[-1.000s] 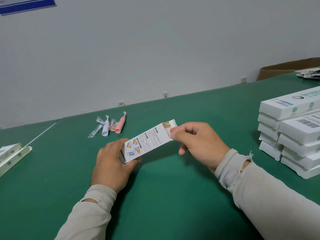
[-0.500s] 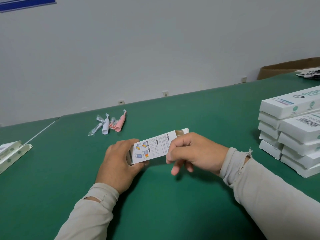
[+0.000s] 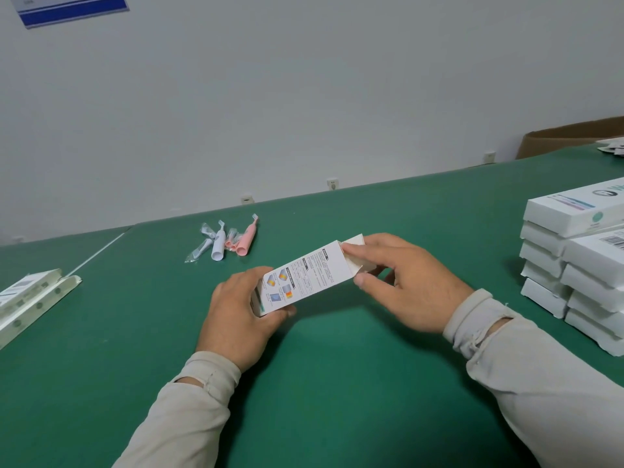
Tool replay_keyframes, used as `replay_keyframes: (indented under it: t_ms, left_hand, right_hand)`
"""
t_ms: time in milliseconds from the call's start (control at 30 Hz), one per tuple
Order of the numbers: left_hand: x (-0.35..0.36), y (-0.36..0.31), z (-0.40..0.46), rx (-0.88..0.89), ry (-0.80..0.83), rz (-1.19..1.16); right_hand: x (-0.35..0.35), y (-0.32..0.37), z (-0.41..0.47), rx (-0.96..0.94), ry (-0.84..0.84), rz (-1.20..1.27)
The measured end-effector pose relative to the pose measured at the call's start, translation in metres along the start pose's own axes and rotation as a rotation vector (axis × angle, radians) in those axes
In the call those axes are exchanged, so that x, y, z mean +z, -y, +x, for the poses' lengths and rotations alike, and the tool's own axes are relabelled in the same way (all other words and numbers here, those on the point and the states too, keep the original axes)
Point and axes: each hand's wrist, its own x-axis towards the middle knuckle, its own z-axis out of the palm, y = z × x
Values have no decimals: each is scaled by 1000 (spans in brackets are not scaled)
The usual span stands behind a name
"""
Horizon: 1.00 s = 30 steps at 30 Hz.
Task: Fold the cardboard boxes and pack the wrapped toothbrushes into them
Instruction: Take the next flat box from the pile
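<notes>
Head view: a green felt-covered tabletop (image 3: 337, 400) is seen, with a stack of closed white cardboard boxes (image 3: 580, 265) set at its right edge and flat unfolded white cartons (image 3: 30, 298) at its left edge. A small white printed cardboard box (image 3: 304, 276) is held above the tabletop's middle; its near end is gripped by the left hand (image 3: 239, 315), while its far-end flap is pinched by the right hand (image 3: 405, 282). Wrapped white and pink toothbrushes (image 3: 226, 241) are laid toward the far edge.

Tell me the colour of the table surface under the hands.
Dark green table surface, shown best in the head view.
</notes>
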Motion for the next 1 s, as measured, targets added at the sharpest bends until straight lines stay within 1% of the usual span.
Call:
replay_keyframes:
  t_ms: [100,300,500,567,633,700,1000]
  left_hand:
    - [0,0,0,-6,-12,4]
    - [-1,-1,-1,-1,-2,8]
    - [-1,-2,-1,-6,-6,6]
    - [0,-2,-1,-11,-11,8]
    - [0,-2,-1,-20,-26,5]
    - [-1,-1,0,-31,-42,11]
    - [-1,-3,-1,-30,-43,40]
  right_hand:
    - [4,3,0,-31,-11,34]
    - [8,3,2,-43,-146,39]
    - [17,1,3,-35,-217,97]
    - [17,2,4,1,-286,151]
    - [17,5,6,89,-346,338]
    - [16,7,7,174,-360,516]
    - [19,12,7,261,-345,512]
